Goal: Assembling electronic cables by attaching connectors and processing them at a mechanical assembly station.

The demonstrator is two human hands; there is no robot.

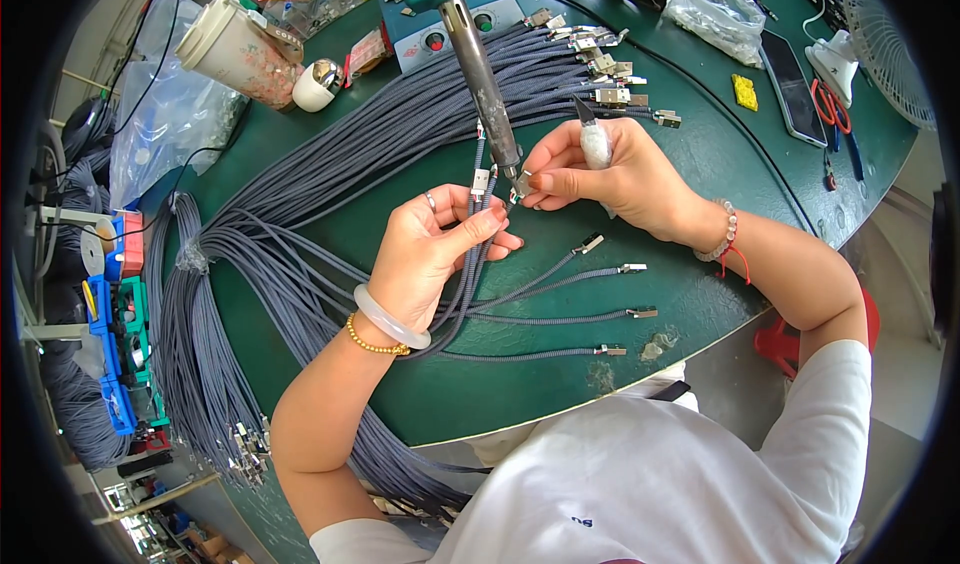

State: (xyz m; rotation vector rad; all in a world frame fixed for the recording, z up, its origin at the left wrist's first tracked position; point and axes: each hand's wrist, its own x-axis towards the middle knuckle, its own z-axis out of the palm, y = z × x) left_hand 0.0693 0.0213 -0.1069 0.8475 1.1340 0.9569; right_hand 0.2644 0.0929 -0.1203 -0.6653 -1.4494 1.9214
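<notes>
Just beside the soldering iron tip (512, 173), your right hand (612, 171) pinched a metal connector (524, 182); your left hand (437, 241) gripped upward-slanting cables (467, 284).

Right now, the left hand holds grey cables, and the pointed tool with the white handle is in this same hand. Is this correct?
Not quite: the pointed tool is in the right hand, as the head view shows. The left hand does hold grey cables.

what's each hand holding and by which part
Left hand: grey cables, near their connector ends. Right hand: small metal piece, pinched at its edge; also a dark-bladed tool, by its white handle.
</notes>
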